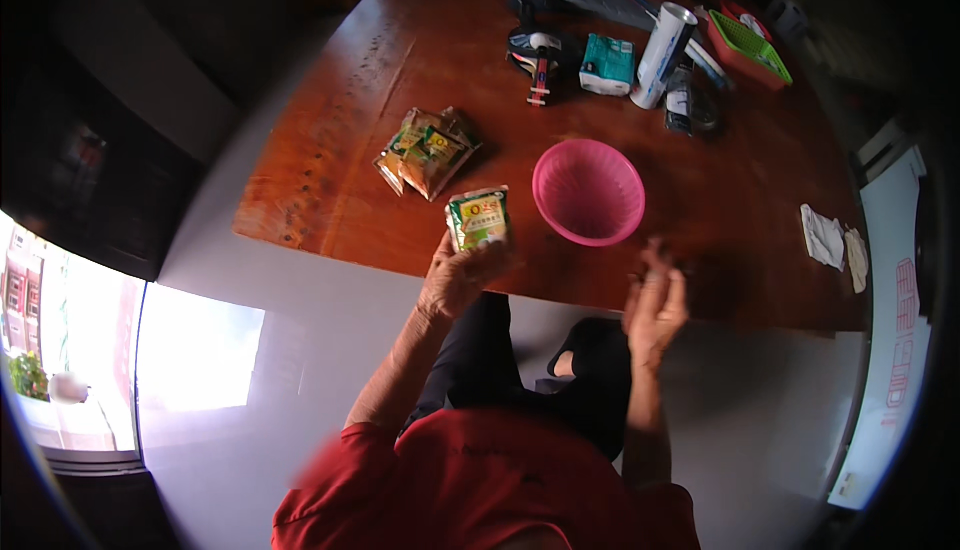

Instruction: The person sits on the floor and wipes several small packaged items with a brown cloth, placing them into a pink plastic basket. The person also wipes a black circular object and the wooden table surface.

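My left hand (462, 275) grips a green-and-white seasoning packet (478, 220) by its lower edge, above the table's near edge. Just beyond it, a small pile of similar packets (430, 155) in green and brown lies on the table. A pink ribbed plastic bowl (590, 193) stands to the right of the held packet; its inside looks bare. My right hand (656, 302) is raised near the table edge, below and right of the bowl. Its fingers are apart and slightly blurred, with nothing visible in them.
On the reddish-brown wooden table (330, 150), a dark paddle (540, 55), a turquoise tissue pack (607, 65), a white tube (664, 55) and a dark bottle (678, 105) stand or lie farther back. A green-and-red basket (750, 48) and white cloths (823, 237) are on the right.
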Demonstrator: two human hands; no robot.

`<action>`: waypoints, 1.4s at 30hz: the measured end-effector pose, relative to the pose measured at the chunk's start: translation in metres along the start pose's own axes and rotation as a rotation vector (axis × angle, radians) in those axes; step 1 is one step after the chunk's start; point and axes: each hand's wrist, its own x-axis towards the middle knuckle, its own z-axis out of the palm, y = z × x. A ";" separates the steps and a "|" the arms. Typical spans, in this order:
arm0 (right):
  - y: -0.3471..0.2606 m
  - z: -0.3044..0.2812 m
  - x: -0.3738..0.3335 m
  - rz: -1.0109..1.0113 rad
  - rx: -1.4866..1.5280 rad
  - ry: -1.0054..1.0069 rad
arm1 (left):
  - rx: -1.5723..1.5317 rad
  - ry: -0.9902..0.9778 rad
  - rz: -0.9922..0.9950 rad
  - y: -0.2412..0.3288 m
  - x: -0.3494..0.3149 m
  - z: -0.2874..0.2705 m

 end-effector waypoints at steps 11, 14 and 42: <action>-0.022 0.080 -0.011 -0.164 0.023 -0.290 | -0.058 -0.191 -0.164 -0.035 -0.042 0.013; -0.022 0.069 0.004 0.192 0.534 -0.303 | -0.032 -0.097 -0.193 -0.029 -0.047 0.028; -0.067 0.041 -0.031 -0.862 -0.589 -0.463 | 0.639 -0.348 -0.049 -0.049 -0.035 0.044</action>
